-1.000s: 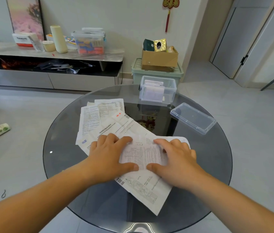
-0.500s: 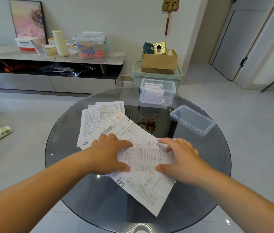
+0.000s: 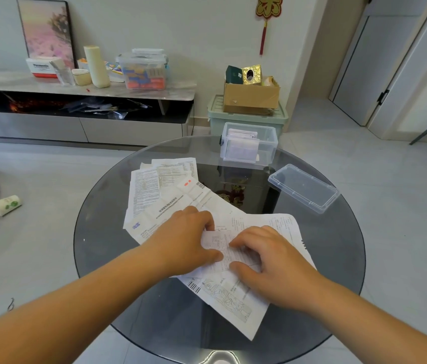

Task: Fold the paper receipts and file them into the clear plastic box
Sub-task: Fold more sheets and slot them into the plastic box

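Note:
A small, partly folded receipt (image 3: 216, 244) lies on top of a spread of larger printed receipts (image 3: 154, 185) on the round glass table (image 3: 97, 232). My left hand (image 3: 183, 243) pinches its left edge between thumb and curled fingers. Close beside it, my right hand (image 3: 270, 261) pinches the right part the same way. The clear plastic box (image 3: 271, 144) stands open at the far side of the table, with a few folded papers upright inside. Its clear lid (image 3: 302, 189) lies to the right of it.
A long sheet with a barcode (image 3: 233, 306) reaches toward the near table edge. Behind the table a cardboard box (image 3: 250, 97) sits on a green bin (image 3: 246, 118). A low cabinet (image 3: 76, 106) runs along the wall at left. A paper roll (image 3: 6, 204) lies on the floor.
My hands have drawn closer together and the receipt between them has become narrower. The fingers went from lying flat on the paper to curling round it.

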### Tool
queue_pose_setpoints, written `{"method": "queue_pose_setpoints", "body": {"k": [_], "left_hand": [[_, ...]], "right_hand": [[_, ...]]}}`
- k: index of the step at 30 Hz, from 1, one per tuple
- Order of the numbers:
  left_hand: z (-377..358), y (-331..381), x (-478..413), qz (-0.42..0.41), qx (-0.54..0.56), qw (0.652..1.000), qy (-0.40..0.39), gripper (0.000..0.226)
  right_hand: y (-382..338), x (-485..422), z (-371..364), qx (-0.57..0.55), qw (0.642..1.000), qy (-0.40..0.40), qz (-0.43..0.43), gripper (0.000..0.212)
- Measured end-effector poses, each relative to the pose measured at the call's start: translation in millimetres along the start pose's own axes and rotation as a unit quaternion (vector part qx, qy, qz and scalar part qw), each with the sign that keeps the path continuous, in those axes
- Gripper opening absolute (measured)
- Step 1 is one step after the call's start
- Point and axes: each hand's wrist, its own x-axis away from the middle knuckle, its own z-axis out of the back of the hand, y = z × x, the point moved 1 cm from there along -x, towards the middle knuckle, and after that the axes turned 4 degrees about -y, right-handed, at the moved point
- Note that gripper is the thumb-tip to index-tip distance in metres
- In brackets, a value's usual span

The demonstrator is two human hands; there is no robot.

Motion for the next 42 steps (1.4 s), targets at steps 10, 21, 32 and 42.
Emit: {"method": "queue_pose_setpoints", "body": {"k": [10, 21, 32, 42], "left_hand": [[10, 13, -7, 0.054, 0.012, 0.994, -0.089, 0.058], [17, 11, -5, 0.056, 0.205, 0.972, -0.104, 0.009], [15, 5, 15, 0.035, 0.229, 0.962, -0.148, 0.03], [-2, 8, 17, -0.1, 0.021, 0.994, -0.024, 0.022]], "right_hand": [[1, 4, -4, 0.01, 1.0, 0.005, 0.011, 0.043], [1, 9, 2, -0.036, 0.999, -0.01, -0.011, 0.07], [4, 17, 0, 0.0, 0.999, 0.024, 0.023, 0.057], [3, 18, 0, -0.012, 0.998, 0.049, 0.024, 0.025]]}}
